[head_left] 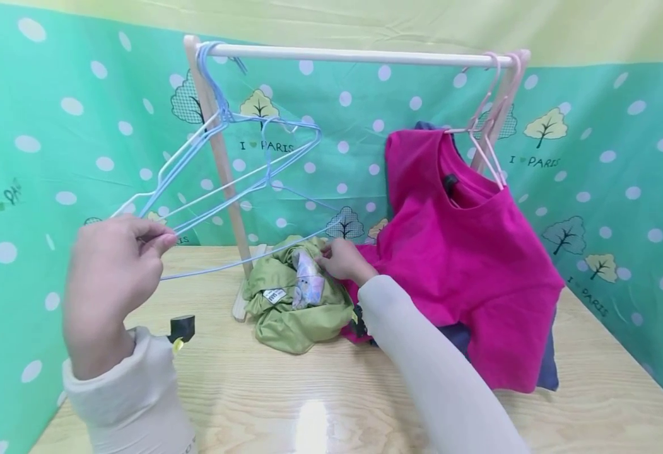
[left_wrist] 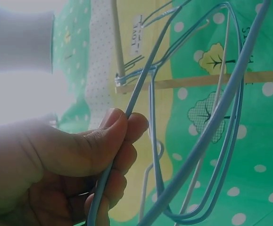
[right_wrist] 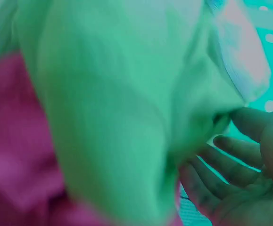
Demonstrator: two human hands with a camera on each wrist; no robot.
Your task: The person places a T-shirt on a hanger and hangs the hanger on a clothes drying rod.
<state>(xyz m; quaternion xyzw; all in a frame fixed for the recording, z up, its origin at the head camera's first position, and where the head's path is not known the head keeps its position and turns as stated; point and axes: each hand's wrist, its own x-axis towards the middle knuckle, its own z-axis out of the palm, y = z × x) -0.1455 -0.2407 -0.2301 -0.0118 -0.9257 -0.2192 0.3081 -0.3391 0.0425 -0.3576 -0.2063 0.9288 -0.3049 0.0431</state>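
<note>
My left hand (head_left: 112, 271) pinches one end of a light blue wire hanger (head_left: 269, 179) between thumb and fingers, in front of the rack. The left wrist view shows the thumb pressed on the blue wire (left_wrist: 141, 89). My right hand (head_left: 345, 258) reaches to a crumpled olive-green garment (head_left: 291, 331) on the table. It has a white label and a pale patterned piece (head_left: 310, 284) on it. In the right wrist view the thumb tip touches the cloth (right_wrist: 108, 117), while the other fingers stand loosely apart from the thumb, some against the cloth.
More blue and white hangers (head_left: 226, 120) hang at the left end of the rack's white bar (head_left: 342, 55). At the right end, a magenta T-shirt (head_left: 467, 246) hangs on a pink hanger (head_left: 487, 151), with a dark blue garment (head_left: 548, 359) behind it. A patterned curtain surrounds the wooden table (head_left: 252, 391).
</note>
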